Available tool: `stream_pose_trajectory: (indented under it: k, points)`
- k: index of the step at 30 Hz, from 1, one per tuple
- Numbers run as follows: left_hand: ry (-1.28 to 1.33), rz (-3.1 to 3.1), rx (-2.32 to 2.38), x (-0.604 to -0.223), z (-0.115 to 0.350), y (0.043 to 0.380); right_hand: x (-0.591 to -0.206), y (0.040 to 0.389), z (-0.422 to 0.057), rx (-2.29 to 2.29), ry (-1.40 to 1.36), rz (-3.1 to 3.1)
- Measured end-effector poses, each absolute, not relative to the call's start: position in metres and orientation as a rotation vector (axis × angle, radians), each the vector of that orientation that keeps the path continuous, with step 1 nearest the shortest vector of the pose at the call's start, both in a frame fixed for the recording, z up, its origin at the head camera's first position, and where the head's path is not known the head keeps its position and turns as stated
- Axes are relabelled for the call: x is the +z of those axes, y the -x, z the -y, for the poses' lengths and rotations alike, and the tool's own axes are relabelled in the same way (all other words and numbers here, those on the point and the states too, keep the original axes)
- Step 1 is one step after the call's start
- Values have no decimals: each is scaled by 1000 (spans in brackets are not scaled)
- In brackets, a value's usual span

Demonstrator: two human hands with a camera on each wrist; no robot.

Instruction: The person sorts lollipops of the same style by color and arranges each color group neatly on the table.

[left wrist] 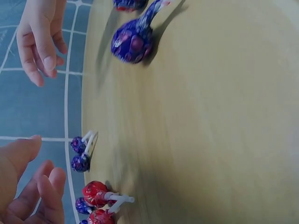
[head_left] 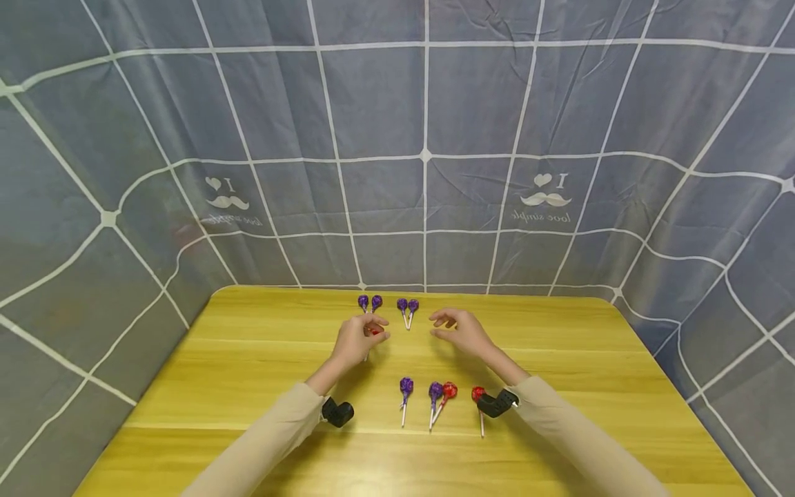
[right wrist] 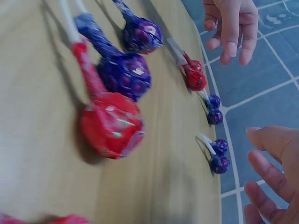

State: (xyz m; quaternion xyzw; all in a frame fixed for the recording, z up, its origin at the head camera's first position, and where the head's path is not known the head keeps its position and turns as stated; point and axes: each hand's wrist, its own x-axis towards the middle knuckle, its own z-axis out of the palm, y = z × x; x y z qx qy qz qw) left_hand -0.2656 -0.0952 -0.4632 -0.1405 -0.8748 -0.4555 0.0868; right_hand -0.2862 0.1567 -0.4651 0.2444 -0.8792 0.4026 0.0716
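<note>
My left hand (head_left: 360, 339) hovers over the left part of the table with its fingers loosely bent and nothing in them. Beneath it, partly hidden in the head view, lie two red lollipops (left wrist: 96, 193) with crossing white sticks. My right hand (head_left: 462, 333) hangs open above the table, thumb and fingers apart. Nearest to it is a pair of purple lollipops (head_left: 408, 304), their sticks meeting in a V. Another purple pair (head_left: 369, 301) lies by the far edge, just beyond my left hand.
On the near side of the wooden table (head_left: 248, 386) lie a lone purple lollipop (head_left: 406, 386), a purple one (head_left: 436, 391) beside a red one (head_left: 449, 391), and another red one (head_left: 477, 393) partly behind the right wrist camera (head_left: 498, 403). A grey gridded curtain (head_left: 385, 193) surrounds the table.
</note>
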Motion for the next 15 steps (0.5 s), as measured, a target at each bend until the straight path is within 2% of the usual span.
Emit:
stream_pose_trajectory:
  k: [8,15]
  points:
    - [468,2615,-1386,-461,92,251,-466,266,-160,1214,-597,2798]
    - [492,2656,-1459,-467,90,235,-473,248,-165,1257,-588,2830]
